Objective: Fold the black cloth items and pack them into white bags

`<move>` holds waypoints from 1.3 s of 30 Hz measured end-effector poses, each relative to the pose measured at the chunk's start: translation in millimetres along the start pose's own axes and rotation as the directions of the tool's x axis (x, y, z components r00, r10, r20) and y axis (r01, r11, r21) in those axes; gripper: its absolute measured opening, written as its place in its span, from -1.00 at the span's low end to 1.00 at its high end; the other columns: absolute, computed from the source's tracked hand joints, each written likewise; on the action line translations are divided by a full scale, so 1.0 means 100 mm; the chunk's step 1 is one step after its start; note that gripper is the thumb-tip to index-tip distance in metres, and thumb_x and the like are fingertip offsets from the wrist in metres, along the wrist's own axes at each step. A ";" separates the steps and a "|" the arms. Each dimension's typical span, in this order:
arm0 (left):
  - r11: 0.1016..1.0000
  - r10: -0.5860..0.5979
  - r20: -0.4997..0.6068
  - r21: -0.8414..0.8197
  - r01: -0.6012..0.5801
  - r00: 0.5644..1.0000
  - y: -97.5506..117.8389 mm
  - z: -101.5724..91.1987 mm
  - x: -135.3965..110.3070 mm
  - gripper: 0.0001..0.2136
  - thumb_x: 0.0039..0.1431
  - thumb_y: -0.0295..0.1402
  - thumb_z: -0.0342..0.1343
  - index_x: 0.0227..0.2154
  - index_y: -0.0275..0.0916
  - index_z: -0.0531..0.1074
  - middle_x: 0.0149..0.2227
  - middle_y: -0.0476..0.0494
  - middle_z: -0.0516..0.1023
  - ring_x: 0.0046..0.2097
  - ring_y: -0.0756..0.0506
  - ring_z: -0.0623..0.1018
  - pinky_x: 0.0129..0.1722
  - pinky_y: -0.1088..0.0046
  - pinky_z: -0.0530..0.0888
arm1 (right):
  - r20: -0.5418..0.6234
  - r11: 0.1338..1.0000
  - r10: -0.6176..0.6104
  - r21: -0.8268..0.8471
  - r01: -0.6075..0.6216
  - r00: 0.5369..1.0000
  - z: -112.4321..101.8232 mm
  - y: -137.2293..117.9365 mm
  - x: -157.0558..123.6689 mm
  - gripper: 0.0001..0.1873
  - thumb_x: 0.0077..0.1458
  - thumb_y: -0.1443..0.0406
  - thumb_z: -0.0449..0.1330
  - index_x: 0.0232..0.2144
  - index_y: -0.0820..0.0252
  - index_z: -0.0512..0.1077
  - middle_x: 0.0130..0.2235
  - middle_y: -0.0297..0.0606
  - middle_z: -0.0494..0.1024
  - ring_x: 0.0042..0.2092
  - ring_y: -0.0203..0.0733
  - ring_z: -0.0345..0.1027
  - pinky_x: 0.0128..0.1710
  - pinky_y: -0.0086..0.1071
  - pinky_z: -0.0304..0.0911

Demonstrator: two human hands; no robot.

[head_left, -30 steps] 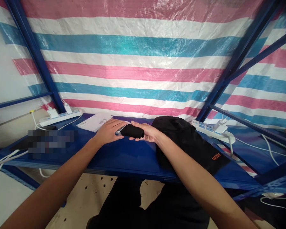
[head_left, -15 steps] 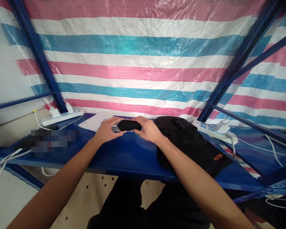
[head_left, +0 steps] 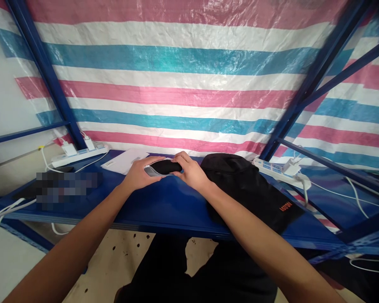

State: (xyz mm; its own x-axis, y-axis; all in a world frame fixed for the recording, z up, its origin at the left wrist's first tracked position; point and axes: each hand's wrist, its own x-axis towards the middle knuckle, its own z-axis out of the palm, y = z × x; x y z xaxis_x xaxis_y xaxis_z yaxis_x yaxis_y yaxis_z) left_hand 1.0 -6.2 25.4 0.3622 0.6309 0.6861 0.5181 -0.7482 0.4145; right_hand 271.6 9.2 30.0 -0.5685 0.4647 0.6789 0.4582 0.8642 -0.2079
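The black bundle (head_left: 163, 167) sits just above the blue shelf (head_left: 164, 206), near its back edge and about midway along it, held between both hands; a pale grey edge shows at its left end. The left hand (head_left: 138, 175) cups that grey end, its fingers (head_left: 151, 161) curled narrow around it from behind and its thumb underneath. The right hand (head_left: 191, 173) closes over the other end, back of the hand up, fingers bent down onto the top of the bundle. A second ago the right hand alone held the bundle, palm turned more to the camera, while the left hand lay flat on the shelf beside it; half a second ago both hands had already closed on it, and since then the grip has tightened and the hands have drawn nearer to each other. Just right of the right wrist lies a black garment (head_left: 249, 189) with small orange lettering, unmoved. Behind the left hand lies a white paper (head_left: 123, 160), and farther left a white power strip (head_left: 78, 155) with plugs in it. A second power strip (head_left: 278, 168) lies at the right. A pink, white and blue striped tarp (head_left: 183, 84) hangs behind.
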 end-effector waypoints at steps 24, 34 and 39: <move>0.964 -0.231 -0.191 -0.175 0.198 0.954 0.00 0.06 0.06 -0.67 0.13 0.00 0.48 -0.16 -0.07 0.78 -0.06 -0.11 0.79 0.04 -0.34 0.75 0.26 -0.01 0.62 | 0.019 1.000 0.011 0.001 -0.011 1.000 -0.01 -0.09 0.04 -0.53 0.33 0.15 0.41 0.22 0.13 0.55 0.09 -0.02 0.66 0.20 0.17 0.44 0.22 0.09 0.43; 0.902 -0.376 -0.188 -0.299 0.312 0.907 0.03 0.09 0.06 -0.70 0.11 -0.04 0.49 -0.24 -0.13 0.80 -0.19 -0.14 0.80 -0.11 -0.32 0.77 -0.03 0.12 0.71 | 0.062 0.989 0.142 0.022 -0.143 0.988 0.08 0.03 0.09 -0.54 0.09 0.27 0.57 0.03 0.14 0.60 0.04 -0.02 0.63 0.25 0.21 0.40 0.24 0.09 0.36; 0.868 -0.407 -0.158 -0.373 0.327 0.900 -0.04 0.10 0.12 -0.65 0.07 0.00 0.52 -0.24 -0.16 0.78 -0.17 -0.19 0.80 -0.07 -0.33 0.76 0.02 0.13 0.68 | 0.074 0.926 0.241 0.280 -0.252 0.968 0.03 0.09 0.10 -0.82 0.28 0.17 0.43 -0.11 0.07 0.67 -0.08 -0.21 0.73 -0.06 0.00 0.62 0.04 -0.17 0.47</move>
State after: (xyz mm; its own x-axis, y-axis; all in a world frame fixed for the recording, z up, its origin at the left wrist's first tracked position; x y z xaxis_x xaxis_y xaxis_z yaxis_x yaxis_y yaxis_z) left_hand 10.8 6.1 26.2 -0.0074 0.8394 0.5434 0.2794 -0.5201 0.8072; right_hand 267.6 22.1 33.1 -0.4897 0.6725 0.5549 0.3763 0.7372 -0.5613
